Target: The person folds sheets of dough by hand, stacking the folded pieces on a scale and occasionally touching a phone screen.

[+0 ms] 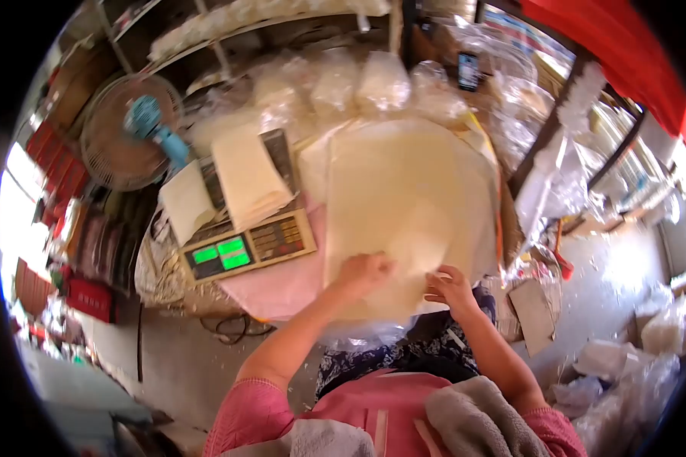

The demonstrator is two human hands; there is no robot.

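A stack of large, cream, translucent sheets (389, 183) covers the middle of the table in front of me. My left hand (366, 273) is closed on the near part of the stack; blur hides what its fingers hold, if anything. To its right, my right hand (451, 292) has bent fingers pinching near the sheet's front edge, where the surface looks pale and creased. Left of the stack stands a digital scale (286, 238) with green displays. A thick cream stack of smaller sheets (250, 179) rests on it, beside a thinner pale packet (187, 202).
Several clear plastic bags (383, 82) line the table's back edge. A fan (129, 133) stands at the back left. A phone (468, 71) is propped at the back right. On the floor at right lie cardboard (532, 316) and plastic bags (625, 388).
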